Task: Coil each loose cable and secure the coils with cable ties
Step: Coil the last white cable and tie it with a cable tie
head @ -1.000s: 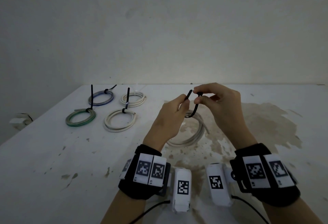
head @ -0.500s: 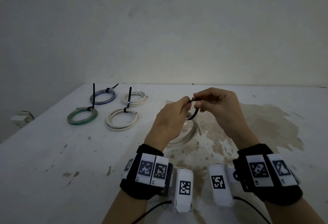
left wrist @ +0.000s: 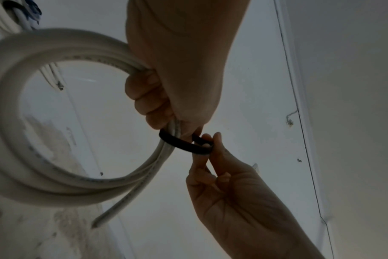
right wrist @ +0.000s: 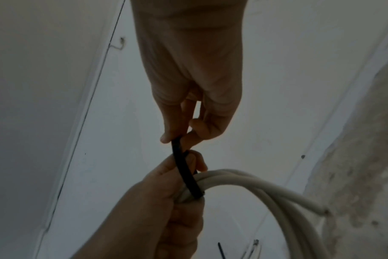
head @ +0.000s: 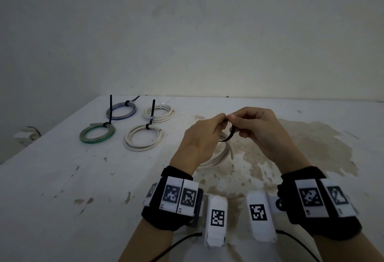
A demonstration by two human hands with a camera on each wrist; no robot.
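Observation:
A white cable coil hangs just above the table, gripped by the curled fingers of my left hand. In the left wrist view the white cable coil loops out to the left. A black cable tie bends round the bundle next to those fingers. My right hand pinches one end of the black cable tie between thumb and forefinger. In the right wrist view the tie runs from my right fingertips down to the coil. The two hands touch at the fingertips, which hide the tie's ends.
Four tied coils lie at the back left of the white table: a blue one, a white one, a green one and another white one. A brown stain spreads at the right. The wall stands close behind.
My hands have closed together and dropped slightly. The tie's free tip, which stuck up a second ago, is now hidden between the fingertips, and the loop is smaller.

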